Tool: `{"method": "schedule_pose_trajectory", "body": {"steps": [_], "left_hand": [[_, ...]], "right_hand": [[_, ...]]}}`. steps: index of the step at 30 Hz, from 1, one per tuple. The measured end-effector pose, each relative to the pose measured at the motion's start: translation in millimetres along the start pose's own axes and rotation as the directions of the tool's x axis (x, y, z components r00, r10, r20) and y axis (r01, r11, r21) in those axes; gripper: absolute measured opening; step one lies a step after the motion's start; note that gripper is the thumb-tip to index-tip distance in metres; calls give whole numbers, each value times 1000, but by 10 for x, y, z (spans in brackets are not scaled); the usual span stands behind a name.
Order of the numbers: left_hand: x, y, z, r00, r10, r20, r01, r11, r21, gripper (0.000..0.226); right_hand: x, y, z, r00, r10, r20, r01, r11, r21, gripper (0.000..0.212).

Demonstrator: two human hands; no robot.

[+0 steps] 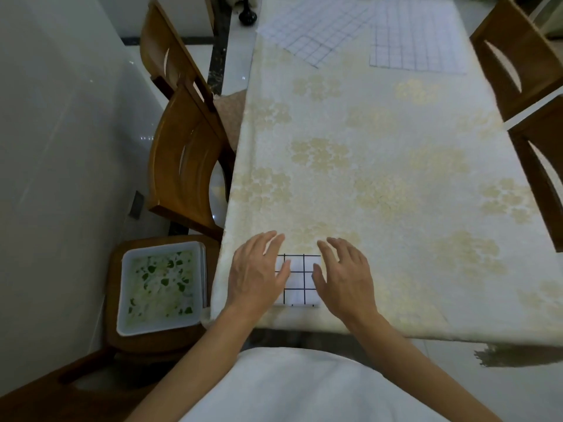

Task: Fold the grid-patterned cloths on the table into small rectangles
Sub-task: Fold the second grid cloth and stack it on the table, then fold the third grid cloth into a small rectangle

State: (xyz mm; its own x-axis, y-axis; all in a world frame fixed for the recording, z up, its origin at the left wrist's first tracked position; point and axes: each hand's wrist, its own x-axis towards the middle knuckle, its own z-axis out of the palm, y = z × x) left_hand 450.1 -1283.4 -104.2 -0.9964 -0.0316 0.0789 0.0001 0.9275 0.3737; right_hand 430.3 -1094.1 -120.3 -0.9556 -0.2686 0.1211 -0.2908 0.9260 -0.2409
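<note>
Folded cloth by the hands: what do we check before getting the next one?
1. The folded cloth is a small rectangle: ok.
2. It lies flat on the table, inside the near edge: ok.
3. The left hand and right hand are open, gripping nothing: ok.
4. The left spread cloth and right spread cloth at the far end are folded: not ok.
5. Hidden layers lined up neatly: cannot tell.

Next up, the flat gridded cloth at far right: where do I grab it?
Probably pinch the far-right cloth at its two near corners, coming from your side: it lies flat, its straight near edge facing you, uncovered.
</note>
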Motion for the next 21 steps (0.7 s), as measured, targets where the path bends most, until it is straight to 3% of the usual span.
{"method": "schedule_pose_trajectory", "body": {"steps": [7,21], "left_hand": [[-115,212,101,999,48,-18,-47,997,54,55],[-376,395,159,997,73,21,-74,997,33,49]], "right_hand": [[-62,96,-88,998,-50,23,51,998,-27,51],[-466,211,-32,996,89,11,-89,996,31,52]]}}
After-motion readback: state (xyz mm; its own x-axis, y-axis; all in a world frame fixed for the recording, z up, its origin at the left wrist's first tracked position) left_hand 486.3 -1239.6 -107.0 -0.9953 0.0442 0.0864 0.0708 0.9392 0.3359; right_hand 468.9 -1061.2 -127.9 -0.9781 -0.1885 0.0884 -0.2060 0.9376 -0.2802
